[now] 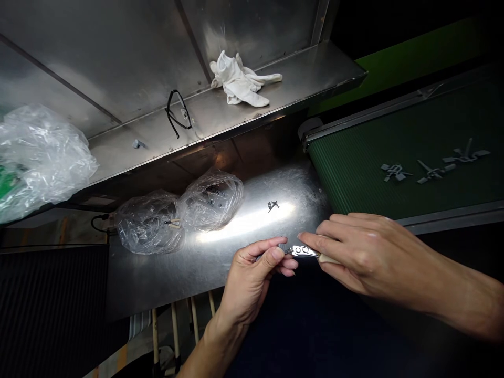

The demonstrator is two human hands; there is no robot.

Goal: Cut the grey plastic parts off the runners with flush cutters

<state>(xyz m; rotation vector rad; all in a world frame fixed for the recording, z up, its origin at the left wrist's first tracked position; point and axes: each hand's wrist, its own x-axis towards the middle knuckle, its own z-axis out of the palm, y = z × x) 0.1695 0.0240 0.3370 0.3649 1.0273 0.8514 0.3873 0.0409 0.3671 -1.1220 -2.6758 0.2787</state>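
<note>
The small nippers (303, 251) have a bright, pierced steel head and a cream handle, and they sit just above the front edge of the desk. Their tips point left, almost touching the small grey part (282, 247). That part is mostly hidden by fingers and looks ridged, but its full shape cannot be made out. The right hand (366, 252) is closed around the handle, with its fingers curled over the top and the fingertips reaching toward the steel head. The left hand (252, 278) is nearly closed, pinching the grey part between thumb and curled fingers.

Beyond them lies the stainless steel desk (137, 278), lit in a bright streak. A small dark part (273, 206) lies alone on it, and two knotted clear plastic bags (210, 199) holding dark pieces sit side by side further left. To the right runs a green ribbed conveyor belt (394, 184) carrying three grey branched moulded pieces (433, 170). Above, a steel shelf (315, 73) holds a crumpled white glove (240, 79), black-framed safety glasses (178, 113), a small grey piece (137, 143) and a large crumpled plastic bag (39, 163).
</note>
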